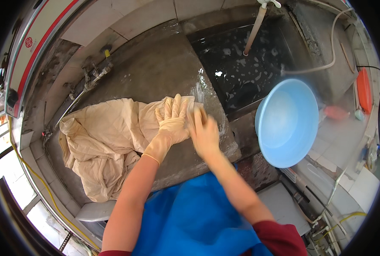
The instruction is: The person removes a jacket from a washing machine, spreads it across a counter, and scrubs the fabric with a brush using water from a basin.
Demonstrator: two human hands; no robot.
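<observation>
A wet cream garment (113,128), possibly trousers, lies on a stone washing slab (159,67). Its left part is bunched in folds, while the narrower right part lies flatter. My left hand (173,120), in a thin pale rubber glove, presses flat on that right part with fingers spread. Just right of it, my bare right hand (204,129) is curled around what looks like a brown scrubbing brush (200,115), at the garment's right end. Motion blurs this hand and the brush, and the fingers partly cover it. Wet, whitish suds streak the slab beyond.
A sunken basin (241,68) of dark, foamy water adjoins the slab, with a pipe (254,32) reaching down into it. On the right stands a tilted light-blue plastic basin (282,124). Metal pipes with valves (95,78) run along the left wall. A pale hose (332,48) hangs at upper right.
</observation>
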